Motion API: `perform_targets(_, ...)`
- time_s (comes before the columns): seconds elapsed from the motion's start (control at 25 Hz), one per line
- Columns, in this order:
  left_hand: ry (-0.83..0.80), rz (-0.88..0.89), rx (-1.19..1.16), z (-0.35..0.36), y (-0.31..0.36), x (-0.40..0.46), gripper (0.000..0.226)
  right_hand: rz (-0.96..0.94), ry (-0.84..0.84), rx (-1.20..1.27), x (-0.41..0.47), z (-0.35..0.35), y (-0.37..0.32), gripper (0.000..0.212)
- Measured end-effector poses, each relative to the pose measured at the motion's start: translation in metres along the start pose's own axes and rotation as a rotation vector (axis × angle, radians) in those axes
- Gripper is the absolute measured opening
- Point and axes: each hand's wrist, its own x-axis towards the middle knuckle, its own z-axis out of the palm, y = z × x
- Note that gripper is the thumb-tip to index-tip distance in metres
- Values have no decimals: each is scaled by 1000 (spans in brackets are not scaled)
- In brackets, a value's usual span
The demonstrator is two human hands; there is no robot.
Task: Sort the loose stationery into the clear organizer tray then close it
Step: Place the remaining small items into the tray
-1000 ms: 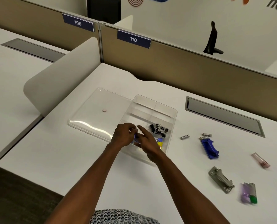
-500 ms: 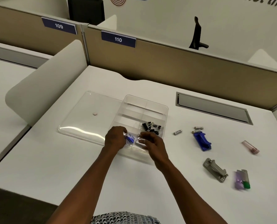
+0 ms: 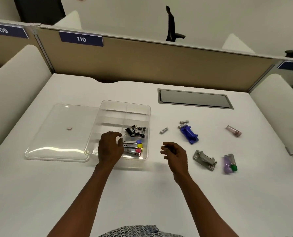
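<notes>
The clear organizer tray (image 3: 147,108) sits open on the white counter (image 3: 142,194), its lid (image 3: 57,142) lying flat at its 9 o'clock side, touching it. In the tray's right column a heap of black binder clips (image 3: 135,131) fills one compartment, and the nearest compartment holds metal clips with coloured tips (image 3: 133,148) — blue, yellow, pink.

The left hand (image 3: 110,147) hovers over the tray's near-left part, its grip loose: fingers curved, holding nothing. The right hand (image 3: 174,153) hangs above the counter just off the tray's 3 o'clock edge, fingers relaxed and likewise empty.

Loose stationery lies well apart at 3 o'clock of the tray: a small grey cylinder (image 3: 164,130), a second one (image 3: 184,121) farther back, a blue stapler-like tool (image 3: 188,135), a grey metal tool (image 3: 205,159), a purple and green piece (image 3: 229,163) (blurred) and a pinkish clear tube (image 3: 233,131). A small pink disc (image 3: 69,128) rests on the lid.
</notes>
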Motion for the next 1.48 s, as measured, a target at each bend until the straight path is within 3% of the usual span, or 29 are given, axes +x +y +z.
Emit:
perform_targets(0.16, 0, 109, -109, 12, 27, -2, 16, -55, 148, -488, 17, -29, 13, 26)
perform_targets(0.36, -94, 268, -180, 40, 68, -10, 14, -162, -145, -1327, 40, -47, 23, 93)
perform_targets(0.52, -191, 388, -121, 65, 95, -7, 15, -164, -212, -1519, 71, -40, 4, 139)
perform_targets(0.68, -290, 479, 39, 88, 113, 10, 17, -157, -258, -1632, 91, -37, -4, 153)
perform_targets(0.84, -344, 517, 185, 107, 120, 41, 21, -175, -322, -1587, 104, -39, -1, 142)
perform_targets(1.0, -512, 562, 460, 129, 124, 59, 30, -316, -52, -1409, 131, -51, -21, 54)
perform_targets(1.04, -546, 561, 502, 135, 125, 61, 33, -320, -14, -1411, 137, -54, -26, 44)
perform_targets(1.24, -671, 502, 688, 156, 134, 59, 32, -295, -10, -1474, 160, -57, -33, 36)
perform_targets(1.48, -621, 550, 608, 160, 125, 60, 30, -316, -60, -1544, 180, -53, -25, 31)
